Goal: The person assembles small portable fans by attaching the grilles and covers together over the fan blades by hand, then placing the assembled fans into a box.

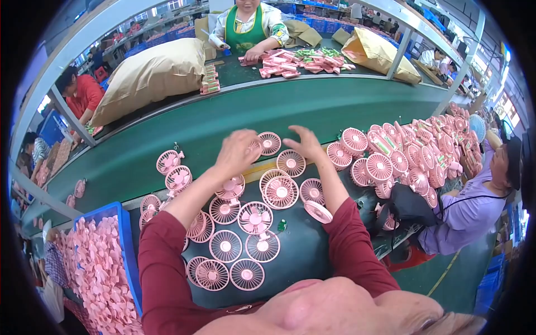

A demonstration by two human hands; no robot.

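Factory assembly hall: green conveyor belt (312, 106); beyond belt, worker (247, 28) in green apron (244, 40), brown sack (156, 72); on belt's near side, heaped pink fan parts (427, 156), blue crate (129, 251) of pink blades (92, 268).

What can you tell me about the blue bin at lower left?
The blue bin looks like smooth plastic, open-topped; its far edge and right wall show best. It opens upward, left of the dark green worktable, beside the person's left sleeve. Thin, curved pink pieces fill it in a loose heap, hiding its floor. The left hand and right hand are both away from it; whether it touches the worktable cannot be told.
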